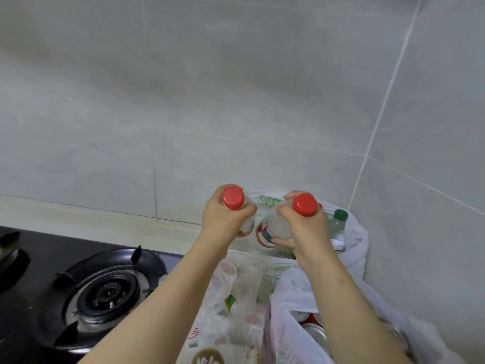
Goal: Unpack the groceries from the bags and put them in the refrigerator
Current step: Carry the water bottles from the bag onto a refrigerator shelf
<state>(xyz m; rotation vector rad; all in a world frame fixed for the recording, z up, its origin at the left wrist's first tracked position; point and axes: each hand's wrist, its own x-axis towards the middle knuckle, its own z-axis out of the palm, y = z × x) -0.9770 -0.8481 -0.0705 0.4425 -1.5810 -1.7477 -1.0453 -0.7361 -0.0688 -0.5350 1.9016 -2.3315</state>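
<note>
My left hand (227,219) grips the neck of a clear water bottle with a red cap (233,197). My right hand (304,229) grips a second clear red-capped bottle (278,227) the same way. Both bottles are held upright above a white plastic bag (353,240) in the corner of the counter. A green-capped bottle (338,224) stands in that bag, just right of my right hand. Nearer to me, another white bag (291,306) holds red and silver cans (315,329).
A black gas stove (99,292) with a round burner lies to the left on the counter. A translucent bag of packaged goods (236,306) sits between the stove and the can bag. Grey tiled walls (236,101) meet in a corner at the right.
</note>
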